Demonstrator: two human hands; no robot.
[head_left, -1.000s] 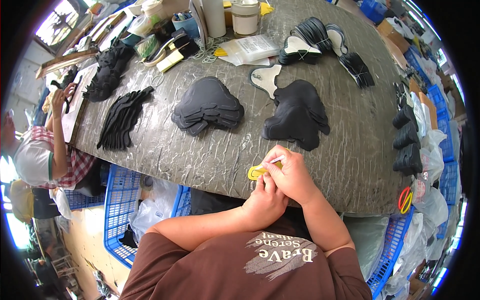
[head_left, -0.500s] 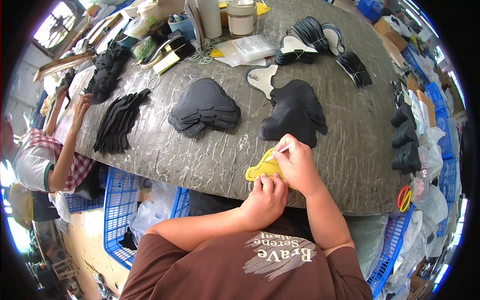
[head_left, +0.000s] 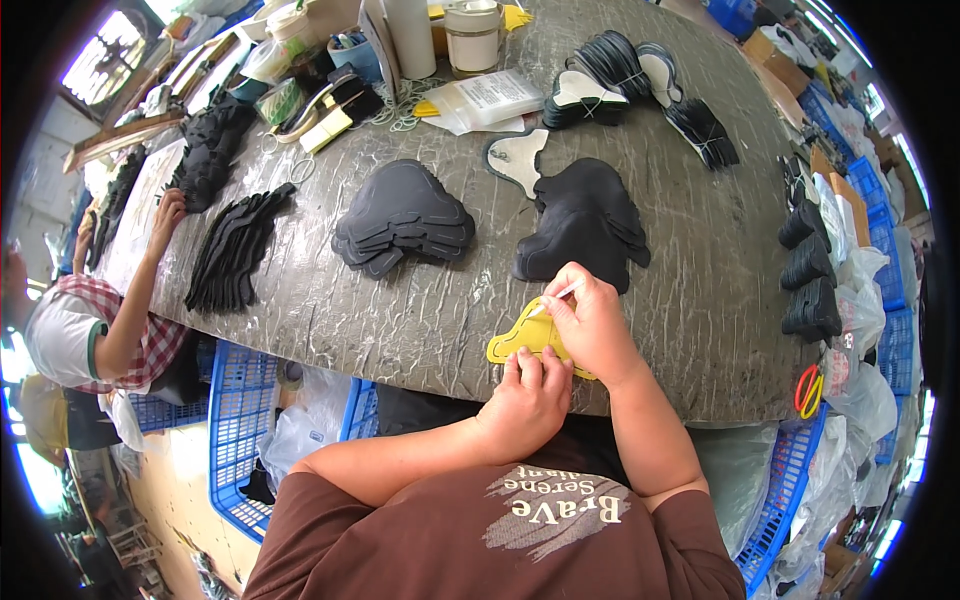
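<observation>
The flat piece is yellow with dark curved lines, the pen white. The strips are black, the left stack black with thin pale outlines. The worktop is grey-brown with paler streaks, the shirt brown with a grey patch and cream lettering, the scissors' handles red and yellow, the co-worker's garment checked red and white.

Grey table under stacked black pieces

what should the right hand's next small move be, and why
Probably a short, light stroke with the white pen on the yellow template: the right hand holds the pen tip-down over it, and the left hand rests its fingers on the near side, likely enough to steady it.
</observation>
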